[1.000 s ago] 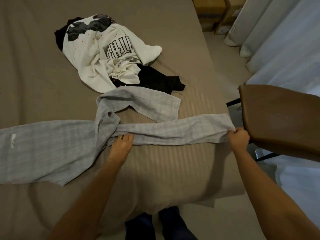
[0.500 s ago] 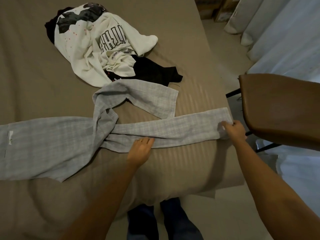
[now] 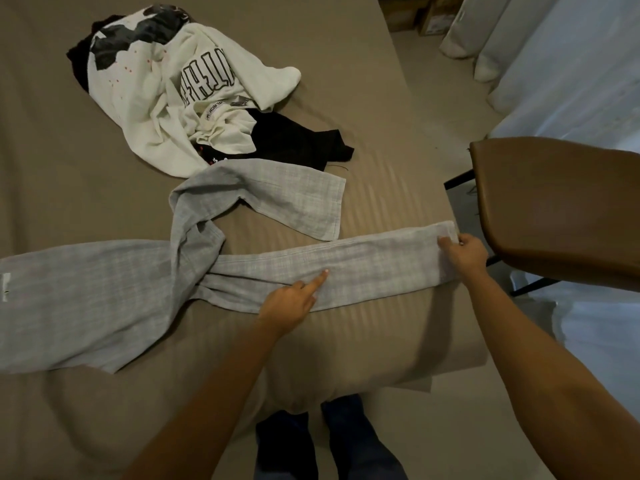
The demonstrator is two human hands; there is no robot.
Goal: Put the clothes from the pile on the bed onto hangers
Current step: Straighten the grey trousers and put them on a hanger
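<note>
Grey trousers [image 3: 104, 292] lie spread across the tan bed [image 3: 363, 341], one leg stretched to the right, the other folded back toward the pile. My left hand [image 3: 294, 301] rests on the stretched leg near its middle, index finger straight and pressing the cloth. My right hand [image 3: 462, 252] grips that leg's hem at the bed's right edge. The pile sits farther back: a white sweatshirt [image 3: 152, 109] with black lettering over a black garment [image 3: 294, 140]. No hanger is in view.
A brown chair [image 3: 554, 209] stands close to the bed's right edge, just beyond my right hand. White curtains [image 3: 571, 64] hang at the right and cardboard boxes [image 3: 433, 15] sit on the floor at the back. My legs show below the bed's near edge.
My left hand slid right along the stretched leg, from near the crotch to its middle, and now points one finger. My right hand stayed at the hem.
</note>
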